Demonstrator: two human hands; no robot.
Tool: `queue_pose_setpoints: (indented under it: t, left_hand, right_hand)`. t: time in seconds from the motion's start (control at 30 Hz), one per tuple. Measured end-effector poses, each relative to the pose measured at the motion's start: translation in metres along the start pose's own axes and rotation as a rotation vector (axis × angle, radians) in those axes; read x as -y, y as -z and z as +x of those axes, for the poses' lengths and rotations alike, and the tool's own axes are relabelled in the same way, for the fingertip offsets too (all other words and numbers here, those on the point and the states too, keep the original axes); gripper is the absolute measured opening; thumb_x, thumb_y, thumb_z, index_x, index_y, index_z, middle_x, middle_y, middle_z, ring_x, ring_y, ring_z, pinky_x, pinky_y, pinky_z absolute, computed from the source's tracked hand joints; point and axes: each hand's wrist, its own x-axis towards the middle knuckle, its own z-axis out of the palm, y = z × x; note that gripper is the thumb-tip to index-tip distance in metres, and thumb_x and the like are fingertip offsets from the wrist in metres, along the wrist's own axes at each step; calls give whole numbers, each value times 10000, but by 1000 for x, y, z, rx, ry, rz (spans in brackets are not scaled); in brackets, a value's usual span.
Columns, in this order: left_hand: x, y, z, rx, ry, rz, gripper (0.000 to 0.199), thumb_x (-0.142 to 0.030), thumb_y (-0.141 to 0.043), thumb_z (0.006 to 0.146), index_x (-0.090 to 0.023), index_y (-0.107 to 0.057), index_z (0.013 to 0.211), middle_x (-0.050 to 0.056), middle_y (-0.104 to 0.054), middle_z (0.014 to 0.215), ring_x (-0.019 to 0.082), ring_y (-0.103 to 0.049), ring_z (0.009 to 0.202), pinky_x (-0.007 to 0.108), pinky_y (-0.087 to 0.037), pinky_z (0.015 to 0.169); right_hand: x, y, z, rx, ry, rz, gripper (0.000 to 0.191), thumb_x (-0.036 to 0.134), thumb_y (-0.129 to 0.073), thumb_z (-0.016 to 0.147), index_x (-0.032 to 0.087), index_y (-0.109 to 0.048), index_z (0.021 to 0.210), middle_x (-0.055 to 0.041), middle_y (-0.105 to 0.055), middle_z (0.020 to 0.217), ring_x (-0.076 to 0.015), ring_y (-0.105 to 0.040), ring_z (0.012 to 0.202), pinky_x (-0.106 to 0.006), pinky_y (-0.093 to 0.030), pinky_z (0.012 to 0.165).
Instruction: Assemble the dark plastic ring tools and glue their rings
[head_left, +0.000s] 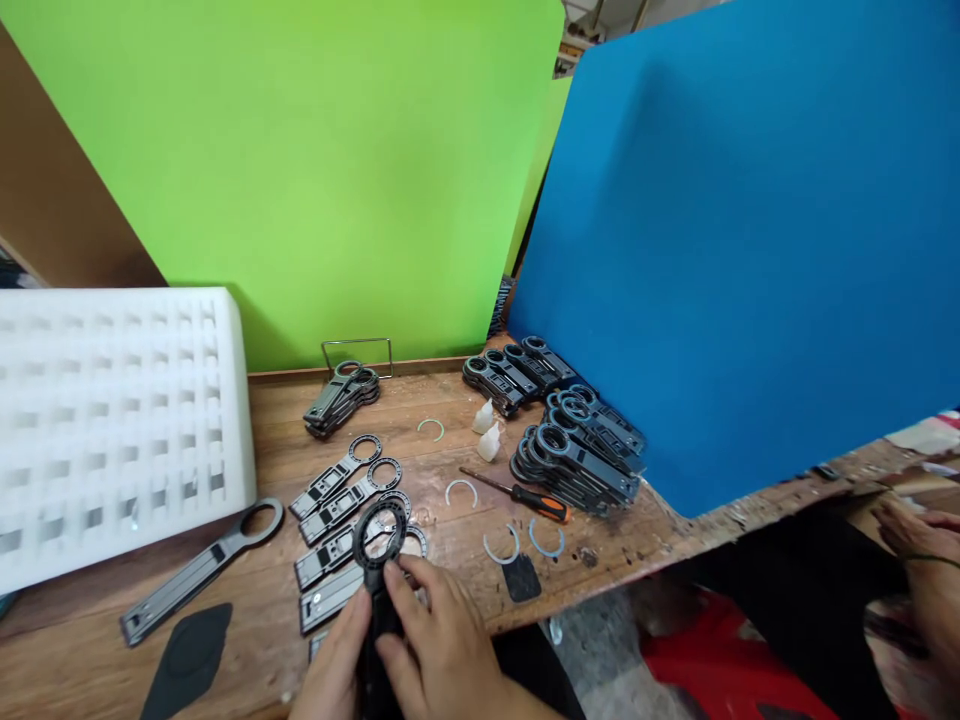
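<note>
A green board (360,180) backs the wooden table (420,395). Over its near edge, a black ring-ended handle (381,612) points lengthwise toward the far edge; left hand (334,660) and right hand (446,630) fingers clamp its shaft, the ring just past them.

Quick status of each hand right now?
Left hand: closed, holding the black ring-ended piece.
Right hand: closed on the same piece, fingertips near its ring.

I can read no lettering, number, brand or sign here: not on the black ring-ended piece (373,576), the screwdriver (540,502), the white tray (238,400), the green board (337,180) or the blue board (750,250); detail on the grey parts (341,509) is too small.
</note>
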Motion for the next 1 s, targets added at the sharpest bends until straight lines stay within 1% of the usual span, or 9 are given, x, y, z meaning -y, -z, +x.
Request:
queue_pose_setpoints:
  t: [0.1,0.2,0.3,0.37,0.47,0.57,0.7,0.8,1.0]
  left_hand:
    - [-4,8,1,39,18,40,541,-554,-766,508,-192,-718,908,87,-686,1121,304,-463,1245,419,-342,1078]
    - [-12,12,-2,35,6,66,565,-569,-774,486,-185,-721,896,80,-703,1081,302,-460,1246,405,-254,1122]
    - [-27,12,-6,1,-22,25,558,-585,-759,494,-191,-713,886,63,-730,984,306,-540,1154,398,-397,1032]
    - [-42,12,-8,-83,-42,-40,560,-600,-743,503,-189,-702,881,56,-739,899,308,-613,1029,394,-524,862]
    - [-58,15,-8,-155,-67,-73,566,-619,-724,516,-177,-702,869,56,-739,816,294,-662,874,385,-564,721]
    - [-57,19,-12,4,-59,47,580,-635,-704,540,-167,-722,881,91,-742,883,319,-659,899,440,-537,807]
    - [-41,29,-24,261,-169,184,614,-529,-753,567,-246,-669,1105,68,-636,1221,311,-495,1219,422,-380,1043]
    - [-39,48,-27,294,-206,265,625,-400,-770,610,-315,-589,1202,19,-550,1324,269,-424,1287,400,-313,1089]
    - [-62,119,-5,40,-279,538,439,-446,-682,692,-277,-668,1098,73,-656,1188,309,-538,1171,495,-299,1073]
  right_hand:
    - [10,-6,0,-72,0,40,467,304,-487,837,145,-438,1274,-160,-601,1135,-264,-593,980,-408,-534,793]
    - [11,0,4,-39,-75,166,355,324,-506,825,172,-510,1146,-114,-624,1045,-230,-601,925,-363,-530,774]
    - [13,3,9,-6,-91,284,219,394,-478,844,203,-545,927,-49,-640,889,-177,-605,813,-286,-512,687]
    - [15,-1,8,-75,60,284,268,446,-397,896,222,-526,823,-2,-640,758,-140,-594,688,-251,-470,594]
    - [17,-7,5,-199,294,223,361,460,-291,952,236,-518,783,37,-641,665,-110,-563,587,-248,-421,549]
    - [18,-3,11,-213,279,185,322,420,-318,953,228,-524,795,12,-624,669,-127,-551,611,-267,-425,574]
    - [21,7,27,-150,73,232,149,291,-437,906,209,-536,829,-28,-582,736,-155,-550,687,-271,-449,593]
    - [22,5,32,-114,40,331,63,250,-501,864,215,-549,885,-34,-570,815,-161,-565,750,-269,-475,635]
    - [9,-7,21,2,-94,422,86,217,-510,863,234,-576,915,-38,-570,895,-164,-586,841,-256,-489,719]
